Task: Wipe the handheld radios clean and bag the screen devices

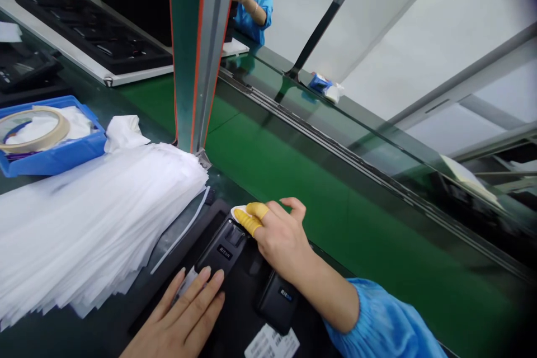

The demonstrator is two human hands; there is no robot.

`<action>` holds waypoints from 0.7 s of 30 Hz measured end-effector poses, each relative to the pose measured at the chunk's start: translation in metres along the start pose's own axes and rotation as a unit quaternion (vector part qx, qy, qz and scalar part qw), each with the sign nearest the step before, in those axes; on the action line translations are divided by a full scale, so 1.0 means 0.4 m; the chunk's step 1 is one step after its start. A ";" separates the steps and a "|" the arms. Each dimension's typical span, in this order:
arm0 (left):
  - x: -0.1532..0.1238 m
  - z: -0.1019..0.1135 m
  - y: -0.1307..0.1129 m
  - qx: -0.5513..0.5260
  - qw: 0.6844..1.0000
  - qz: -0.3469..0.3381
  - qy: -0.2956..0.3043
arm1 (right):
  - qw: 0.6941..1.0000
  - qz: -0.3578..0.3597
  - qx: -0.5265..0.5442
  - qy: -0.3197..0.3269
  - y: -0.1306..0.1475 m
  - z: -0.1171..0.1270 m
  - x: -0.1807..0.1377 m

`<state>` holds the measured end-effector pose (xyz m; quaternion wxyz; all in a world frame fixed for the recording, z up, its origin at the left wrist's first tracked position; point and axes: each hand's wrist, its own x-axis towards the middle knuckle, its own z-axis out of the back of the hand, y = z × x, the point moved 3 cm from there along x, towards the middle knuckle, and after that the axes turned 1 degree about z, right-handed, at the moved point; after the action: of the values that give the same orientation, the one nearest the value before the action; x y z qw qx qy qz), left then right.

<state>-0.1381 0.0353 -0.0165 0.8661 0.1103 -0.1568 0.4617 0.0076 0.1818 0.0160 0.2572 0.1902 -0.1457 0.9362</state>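
Note:
A black handheld device (218,257) marked "Riton" lies in a dark foam tray (229,313) in front of me. My left hand (188,313) rests with fingers stretched flat over its lower end. My right hand (279,232) wears yellow finger cots on two fingers, which pinch a small white cloth (238,212) against the device's upper end. Under my right forearm lies a second black device (277,301) with the same lettering, partly covered. A white printed label (272,343) shows below it.
To the left spreads a fanned stack of white sleeves (100,218). Behind it are a blue bin (54,159) with a tape roll (54,142) and a black tray of devices (92,31). A metal post (201,56) stands beside a green conveyor (335,190). A co-worker (255,11) stands across it.

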 end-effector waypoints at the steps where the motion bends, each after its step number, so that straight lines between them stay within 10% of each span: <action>1: -0.001 0.001 -0.001 -0.004 1.000 0.001 0.002 | 1.000 -0.018 0.003 0.004 -0.004 -0.001 -0.007; 21: -0.001 -0.002 -0.001 -0.006 1.000 0.018 -0.001 | 0.999 0.041 0.016 0.003 -0.002 0.040 -0.033</action>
<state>-0.1378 0.0350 -0.0174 0.8579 0.1029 -0.1621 0.4766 0.0229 0.1710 0.0244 0.2162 0.1852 -0.1371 0.9488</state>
